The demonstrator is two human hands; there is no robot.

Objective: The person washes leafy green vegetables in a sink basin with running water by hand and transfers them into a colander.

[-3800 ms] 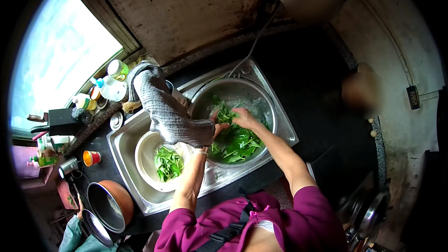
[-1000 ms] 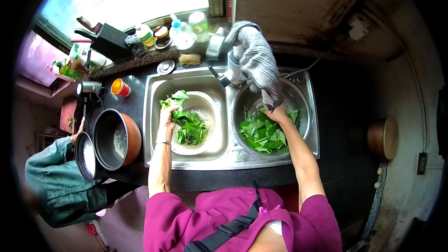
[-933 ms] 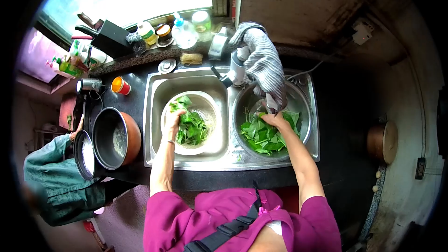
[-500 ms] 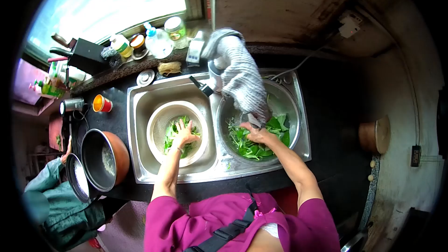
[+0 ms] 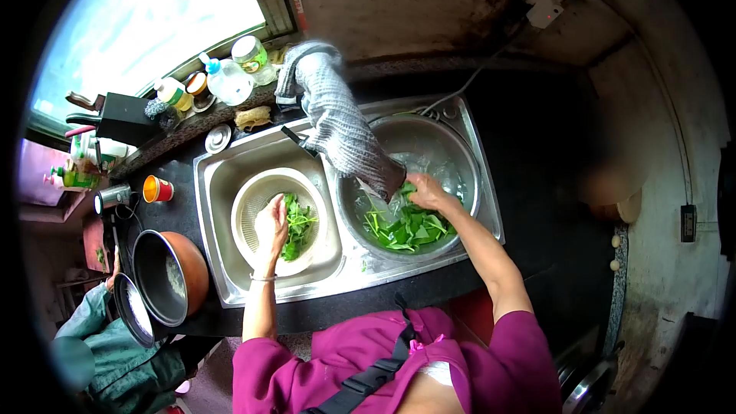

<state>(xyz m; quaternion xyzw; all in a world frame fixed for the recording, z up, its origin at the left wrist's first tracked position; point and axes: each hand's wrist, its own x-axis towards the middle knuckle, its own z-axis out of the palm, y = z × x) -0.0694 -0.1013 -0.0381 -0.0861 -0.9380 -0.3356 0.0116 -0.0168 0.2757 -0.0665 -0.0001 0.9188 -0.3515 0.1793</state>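
Note:
My left hand (image 5: 271, 226) is inside a cream colander (image 5: 244, 244), turned on edge with its fingers stretched out, against the left side of a bunch of leafy greens (image 5: 298, 226). The colander stands in the left bowl of the steel sink (image 5: 216, 207). My right hand (image 5: 429, 191) is over a large metal basin (image 5: 472, 184) in the right bowl. Its fingers are bent around some green leaves, partly hidden beside a grey knitted cloth sleeve (image 5: 333, 111) that hangs into the basin. More leafy greens (image 5: 410, 228) lie in water below.
Left of the sink are an orange-sided pot (image 5: 195, 276), an orange cup (image 5: 157, 188) and a metal can (image 5: 113, 198). A knife block (image 5: 130, 119), bottles and a jar (image 5: 251, 57) line the window ledge. A person in a green sleeve (image 5: 88, 310) is at lower left.
My left hand has turned from spread over the greens to on edge at their left. My right hand has drawn back toward the basin's far side. The view has tilted.

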